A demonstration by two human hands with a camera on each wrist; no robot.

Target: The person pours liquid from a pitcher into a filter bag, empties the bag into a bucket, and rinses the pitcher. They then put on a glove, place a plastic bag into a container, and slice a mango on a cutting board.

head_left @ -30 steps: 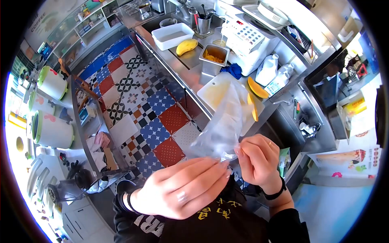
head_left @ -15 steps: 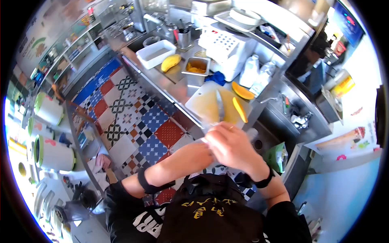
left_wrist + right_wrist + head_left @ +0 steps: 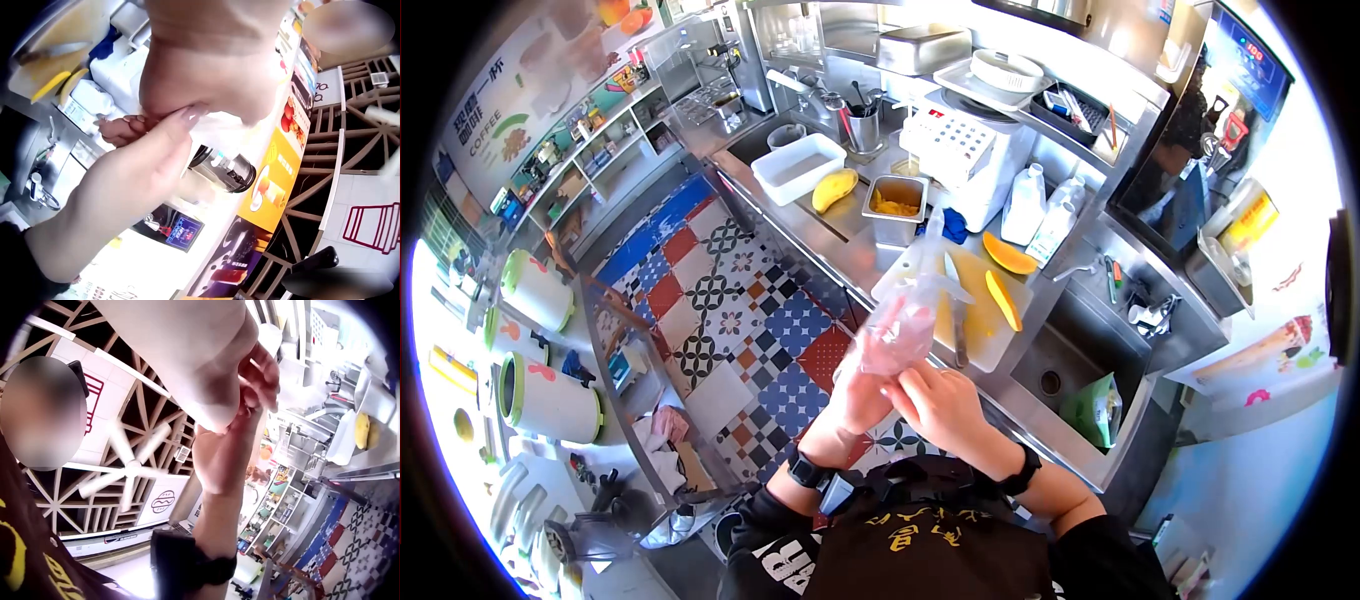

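Observation:
A clear plastic glove (image 3: 912, 312) covers my left hand (image 3: 888, 335) in the head view, its loose finger ends standing up past my fingertips. Inside it the left fingers look extended. My right hand (image 3: 940, 402) pinches the glove near the left wrist, thumb against fingers. In the left wrist view the right hand (image 3: 147, 159) crosses below the left wrist. Beyond both hands lies a white cutting board (image 3: 990, 335) with a knife (image 3: 959, 325) on it. Two cut mango pieces (image 3: 1009, 255) (image 3: 1003, 300) lie at the board's right side.
A steel container (image 3: 894, 228) of mango flesh stands behind the board, with a blue cloth (image 3: 953, 226) beside it. Further left are a whole mango (image 3: 835, 190) and a white tub (image 3: 798, 170). White bottles (image 3: 1025, 205) stand at the back; a sink (image 3: 1055, 350) is at right.
The clear plastic, earlier held out between both hands, is now over the left hand. My left hand has swung up over the counter edge, and the knife on the board shows more fully.

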